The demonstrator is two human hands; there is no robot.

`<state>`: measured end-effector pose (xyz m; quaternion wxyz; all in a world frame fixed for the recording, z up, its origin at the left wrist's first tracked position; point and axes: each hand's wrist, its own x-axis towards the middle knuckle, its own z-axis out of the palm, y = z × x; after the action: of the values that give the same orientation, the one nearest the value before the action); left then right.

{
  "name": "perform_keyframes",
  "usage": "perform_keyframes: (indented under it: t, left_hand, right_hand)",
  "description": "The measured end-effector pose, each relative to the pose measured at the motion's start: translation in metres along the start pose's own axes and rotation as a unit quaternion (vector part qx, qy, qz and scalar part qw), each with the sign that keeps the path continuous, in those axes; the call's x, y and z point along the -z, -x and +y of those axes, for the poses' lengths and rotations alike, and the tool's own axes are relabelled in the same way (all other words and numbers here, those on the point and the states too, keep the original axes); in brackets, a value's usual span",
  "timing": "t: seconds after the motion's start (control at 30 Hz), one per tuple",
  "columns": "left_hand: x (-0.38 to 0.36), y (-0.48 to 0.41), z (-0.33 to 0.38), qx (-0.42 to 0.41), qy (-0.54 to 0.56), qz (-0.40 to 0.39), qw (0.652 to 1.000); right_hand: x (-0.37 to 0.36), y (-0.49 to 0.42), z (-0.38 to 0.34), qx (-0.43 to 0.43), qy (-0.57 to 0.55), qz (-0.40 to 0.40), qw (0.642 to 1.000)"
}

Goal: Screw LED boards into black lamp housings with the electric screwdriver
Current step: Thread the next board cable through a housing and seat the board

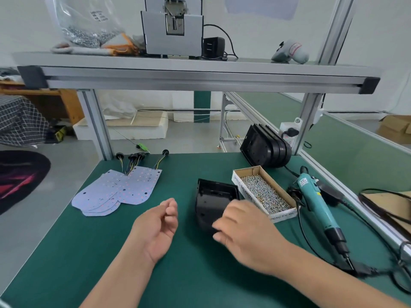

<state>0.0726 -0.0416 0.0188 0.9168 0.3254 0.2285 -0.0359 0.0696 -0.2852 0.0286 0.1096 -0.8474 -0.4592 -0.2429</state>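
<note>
Left hand (158, 225) hovers empty, fingers loosely curled; right hand (244, 232) reaches onto a black lamp housing (211, 194) on the green surface (89, 252), its grip too blurred to tell.

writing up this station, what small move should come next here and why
Probably reach the left hand to the top LED board in the stack: the black housing under the right hand looks empty, the left hand holds nothing, and the electric screwdriver lies untouched.
</note>
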Motion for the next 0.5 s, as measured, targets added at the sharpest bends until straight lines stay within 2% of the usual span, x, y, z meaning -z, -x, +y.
perform_keyframes:
  t: [0.17, 0.27, 0.37, 0.5]
  left_hand:
    - [0.002, -0.005, 0.003, -0.032, -0.023, 0.016, 0.999]
    - [0.003, -0.006, 0.003, -0.049, -0.029, 0.013, 0.998]
    - [0.004, -0.007, 0.005, -0.055, -0.044, 0.028, 0.997]
    - [0.003, -0.007, 0.002, -0.044, -0.069, 0.045, 0.996]
  right_hand:
    - [0.014, 0.005, -0.026, 0.078, -0.056, -0.141, 0.985]
    - [0.024, -0.011, -0.024, 0.076, -0.147, -0.184, 0.969]
    - [0.023, -0.037, -0.004, -0.006, -0.25, -0.129, 0.96]
    - [-0.006, -0.081, 0.028, -0.177, -0.258, -0.056, 0.948]
